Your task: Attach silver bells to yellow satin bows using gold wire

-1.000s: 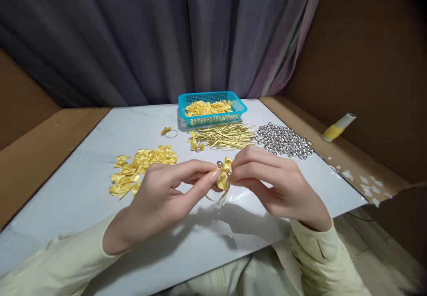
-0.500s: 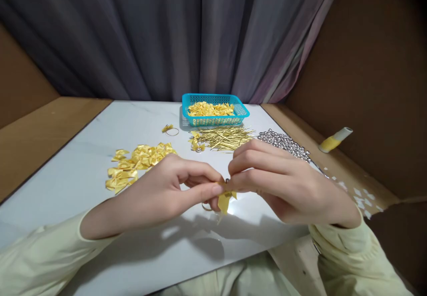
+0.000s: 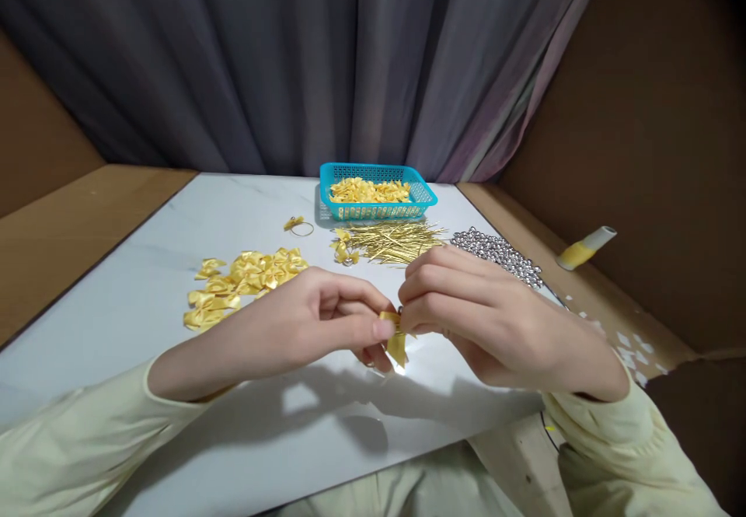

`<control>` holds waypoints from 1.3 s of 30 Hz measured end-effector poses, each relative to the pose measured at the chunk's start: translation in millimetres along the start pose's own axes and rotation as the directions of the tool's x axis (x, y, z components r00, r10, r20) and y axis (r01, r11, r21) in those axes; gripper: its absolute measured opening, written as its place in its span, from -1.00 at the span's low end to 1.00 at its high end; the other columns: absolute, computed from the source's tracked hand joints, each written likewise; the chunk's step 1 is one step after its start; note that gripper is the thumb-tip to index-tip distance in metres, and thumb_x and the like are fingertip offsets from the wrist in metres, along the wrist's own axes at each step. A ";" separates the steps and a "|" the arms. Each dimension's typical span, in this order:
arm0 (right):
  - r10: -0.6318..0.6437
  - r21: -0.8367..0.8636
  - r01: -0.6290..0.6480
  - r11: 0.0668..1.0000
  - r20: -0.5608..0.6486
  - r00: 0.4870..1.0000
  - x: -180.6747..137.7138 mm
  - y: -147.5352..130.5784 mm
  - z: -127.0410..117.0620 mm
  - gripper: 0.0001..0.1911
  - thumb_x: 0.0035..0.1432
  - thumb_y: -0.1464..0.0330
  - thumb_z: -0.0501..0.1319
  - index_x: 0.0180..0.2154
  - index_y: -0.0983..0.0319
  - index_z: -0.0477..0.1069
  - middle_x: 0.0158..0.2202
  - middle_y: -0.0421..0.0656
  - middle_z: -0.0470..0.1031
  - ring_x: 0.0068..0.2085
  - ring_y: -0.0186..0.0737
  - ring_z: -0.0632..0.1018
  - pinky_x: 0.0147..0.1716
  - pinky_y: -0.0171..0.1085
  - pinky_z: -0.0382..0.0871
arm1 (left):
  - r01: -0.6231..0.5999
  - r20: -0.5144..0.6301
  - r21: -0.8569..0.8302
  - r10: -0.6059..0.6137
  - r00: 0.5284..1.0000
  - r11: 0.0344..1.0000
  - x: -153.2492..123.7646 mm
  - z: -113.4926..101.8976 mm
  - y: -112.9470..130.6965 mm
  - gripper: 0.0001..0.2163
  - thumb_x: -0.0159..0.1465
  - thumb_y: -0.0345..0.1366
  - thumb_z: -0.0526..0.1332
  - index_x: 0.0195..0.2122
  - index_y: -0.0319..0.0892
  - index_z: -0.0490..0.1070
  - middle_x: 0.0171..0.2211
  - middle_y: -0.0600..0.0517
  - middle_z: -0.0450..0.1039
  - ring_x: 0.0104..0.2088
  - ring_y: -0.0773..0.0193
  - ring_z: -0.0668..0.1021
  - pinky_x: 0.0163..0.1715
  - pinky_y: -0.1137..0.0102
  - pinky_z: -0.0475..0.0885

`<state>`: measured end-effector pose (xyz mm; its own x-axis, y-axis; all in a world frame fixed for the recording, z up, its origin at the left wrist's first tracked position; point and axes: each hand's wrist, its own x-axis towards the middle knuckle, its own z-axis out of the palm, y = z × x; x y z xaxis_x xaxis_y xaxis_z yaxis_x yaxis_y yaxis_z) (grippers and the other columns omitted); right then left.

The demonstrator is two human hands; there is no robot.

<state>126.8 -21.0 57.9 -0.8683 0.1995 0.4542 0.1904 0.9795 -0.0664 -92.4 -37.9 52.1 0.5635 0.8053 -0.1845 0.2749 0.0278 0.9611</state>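
From the head camera, we're in the middle of a bow: one yellow bow (image 3: 397,347) sits up between the two hands, lifted off the white table (image 3: 140,268). Our left hand (image 3: 300,319) has it pinched, thumb pressed on the front, fingers curled behind. Our right hand (image 3: 495,323) is bunched nearly closed at the bow's right edge; what its fingertips grip is hidden, so we can't tell. A dark speck shows there, too small for us to name.

How far along? By our reading, early. Beyond the hands, a bow with a ring (image 3: 296,225) looks put together, and a little cluster of bows (image 3: 345,249) lies beside the gold wires (image 3: 396,242). Plenty seems left: loose bows (image 3: 250,272) beyond the left forearm, silver beads (image 3: 495,254) beyond the right hand, and yellow pieces (image 3: 367,190) in the blue basket (image 3: 428,197) at the back.
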 end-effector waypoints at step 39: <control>-0.079 -0.461 0.040 0.887 -0.065 0.995 -4.3 -17.4 22.3 -0.64 0.29 0.58 -0.02 -0.36 0.36 0.53 -0.28 -0.01 0.62 -0.23 -0.01 0.51 -0.05 0.06 0.21 | 0.174 0.022 -0.231 -0.174 0.985 0.957 5.3 -4.2 -6.0 -0.88 0.27 -0.31 0.31 -0.38 -0.17 0.62 -0.42 0.04 0.67 -0.38 0.38 0.65 -0.31 0.61 0.53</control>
<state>117.0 -38.2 37.2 -0.8489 0.1195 0.5148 0.3452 0.8630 0.3688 -94.4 -31.4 46.2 0.5241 0.7751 -0.3529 0.1811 0.3035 0.9355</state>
